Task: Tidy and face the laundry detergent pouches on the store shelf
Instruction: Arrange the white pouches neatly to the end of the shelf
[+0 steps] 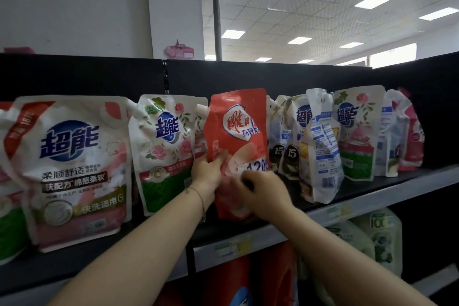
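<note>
A red detergent pouch (pixel 238 129) stands upright in the middle of the black shelf (pixel 347 193), label facing me. My left hand (pixel 207 171) grips its left edge with fingers curled over the front. My right hand (pixel 263 196) holds its lower right part near the base, fingers curled round it. To the left stand a white and green rose pouch (pixel 164 151) and a large white and pink pouch (pixel 72 169), both facing front. To the right, several white pouches (pixel 320 146) stand crowded and turned at different angles, one with its back label outward.
The shelf's black back panel (pixel 273 77) rises behind the pouches. A price rail (pixel 248 246) runs along the front edge. Below it sit red bottles (pixel 248 281) and a pale green jug (pixel 382 243). A red pouch (pixel 413 139) ends the row at the right.
</note>
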Action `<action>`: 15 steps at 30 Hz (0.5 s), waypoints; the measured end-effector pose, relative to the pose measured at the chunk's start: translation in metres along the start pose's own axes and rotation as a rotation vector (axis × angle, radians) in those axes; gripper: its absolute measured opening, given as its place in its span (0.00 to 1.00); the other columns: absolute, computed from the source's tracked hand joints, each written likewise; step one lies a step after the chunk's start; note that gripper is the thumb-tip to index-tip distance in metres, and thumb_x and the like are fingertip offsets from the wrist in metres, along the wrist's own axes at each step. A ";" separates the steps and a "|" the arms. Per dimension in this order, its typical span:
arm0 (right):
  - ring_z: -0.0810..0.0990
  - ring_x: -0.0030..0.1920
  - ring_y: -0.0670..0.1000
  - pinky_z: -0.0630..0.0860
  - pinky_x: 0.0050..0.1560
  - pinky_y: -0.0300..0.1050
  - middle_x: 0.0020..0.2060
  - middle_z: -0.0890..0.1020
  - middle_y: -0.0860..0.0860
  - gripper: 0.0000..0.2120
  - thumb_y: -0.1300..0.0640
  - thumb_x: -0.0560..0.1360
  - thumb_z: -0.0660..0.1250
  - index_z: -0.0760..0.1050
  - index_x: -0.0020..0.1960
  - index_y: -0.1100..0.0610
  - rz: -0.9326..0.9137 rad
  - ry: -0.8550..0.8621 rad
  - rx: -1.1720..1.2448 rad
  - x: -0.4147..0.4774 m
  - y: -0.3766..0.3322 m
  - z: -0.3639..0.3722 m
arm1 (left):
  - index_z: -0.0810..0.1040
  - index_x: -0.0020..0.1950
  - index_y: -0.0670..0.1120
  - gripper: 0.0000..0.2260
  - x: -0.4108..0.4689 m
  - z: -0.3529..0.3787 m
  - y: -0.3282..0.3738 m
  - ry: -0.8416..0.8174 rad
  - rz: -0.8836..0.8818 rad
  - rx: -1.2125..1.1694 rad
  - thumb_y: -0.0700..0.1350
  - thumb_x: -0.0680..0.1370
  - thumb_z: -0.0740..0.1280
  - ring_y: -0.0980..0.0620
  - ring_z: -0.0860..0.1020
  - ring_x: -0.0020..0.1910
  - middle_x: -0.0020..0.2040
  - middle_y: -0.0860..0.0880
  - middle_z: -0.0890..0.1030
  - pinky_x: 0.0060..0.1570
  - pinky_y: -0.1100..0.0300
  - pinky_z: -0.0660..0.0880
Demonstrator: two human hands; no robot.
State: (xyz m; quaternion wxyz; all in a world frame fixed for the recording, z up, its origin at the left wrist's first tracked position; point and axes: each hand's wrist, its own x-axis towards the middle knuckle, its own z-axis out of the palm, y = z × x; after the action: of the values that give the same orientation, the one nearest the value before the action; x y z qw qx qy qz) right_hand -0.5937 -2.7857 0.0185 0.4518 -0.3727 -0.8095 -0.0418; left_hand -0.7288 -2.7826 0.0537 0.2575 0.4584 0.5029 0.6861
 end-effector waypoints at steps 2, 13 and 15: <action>0.76 0.32 0.51 0.72 0.34 0.46 0.30 0.76 0.48 0.16 0.42 0.76 0.63 0.70 0.37 0.53 0.157 0.056 0.064 0.000 0.016 -0.007 | 0.80 0.37 0.51 0.06 -0.002 -0.007 0.001 0.008 -0.005 -0.091 0.45 0.74 0.72 0.47 0.81 0.45 0.40 0.49 0.83 0.54 0.50 0.78; 0.82 0.49 0.50 0.81 0.43 0.44 0.54 0.81 0.53 0.26 0.50 0.68 0.76 0.68 0.60 0.55 0.505 -0.217 0.957 0.012 -0.039 0.027 | 0.81 0.45 0.44 0.03 -0.027 -0.106 0.029 0.044 0.002 -0.268 0.42 0.74 0.71 0.50 0.83 0.42 0.40 0.47 0.85 0.44 0.58 0.80; 0.82 0.49 0.49 0.81 0.43 0.43 0.53 0.81 0.52 0.29 0.48 0.67 0.77 0.67 0.60 0.54 0.467 -0.222 0.963 0.013 -0.061 0.036 | 0.81 0.50 0.43 0.07 -0.032 -0.132 0.037 0.077 0.000 -0.252 0.44 0.73 0.72 0.44 0.82 0.50 0.46 0.44 0.84 0.54 0.50 0.78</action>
State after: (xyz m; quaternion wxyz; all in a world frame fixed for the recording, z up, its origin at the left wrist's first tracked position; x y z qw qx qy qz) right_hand -0.6620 -2.8074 0.0241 0.4803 -0.2957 -0.6757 0.4746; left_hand -0.8273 -2.8820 0.0667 0.2934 0.3959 0.4224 0.7608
